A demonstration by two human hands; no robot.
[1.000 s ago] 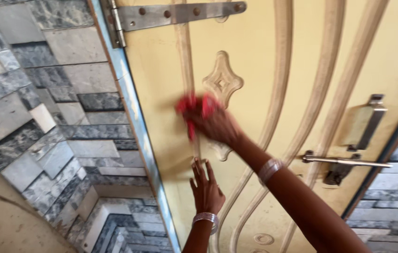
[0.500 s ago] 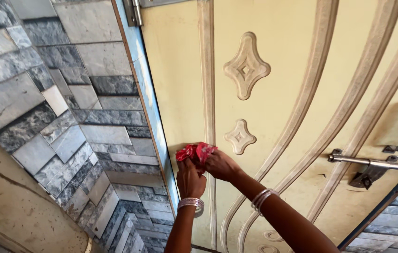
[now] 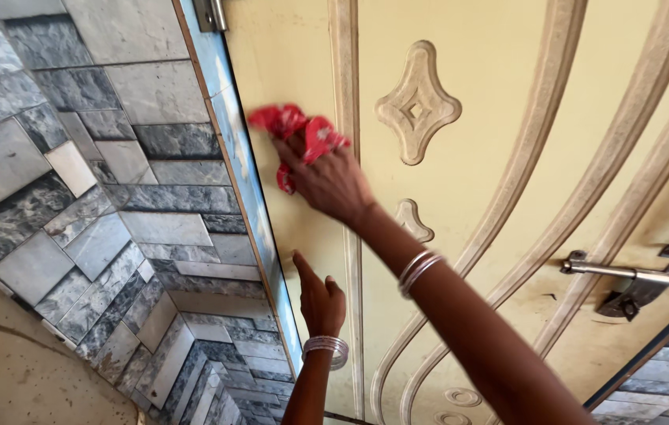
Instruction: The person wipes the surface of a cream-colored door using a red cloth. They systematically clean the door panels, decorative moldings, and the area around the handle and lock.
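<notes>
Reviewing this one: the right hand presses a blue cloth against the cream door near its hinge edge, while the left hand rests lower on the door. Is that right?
Not quite: the cloth is red, not blue, as the head view shows. The right hand presses it against the cream door near its hinge edge, and the left hand rests lower on the door.

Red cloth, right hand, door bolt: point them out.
red cloth (image 3: 287, 122), head view, bunched upper fold
right hand (image 3: 330, 185), head view, back of hand
door bolt (image 3: 637, 273), head view, sliding rod
</notes>
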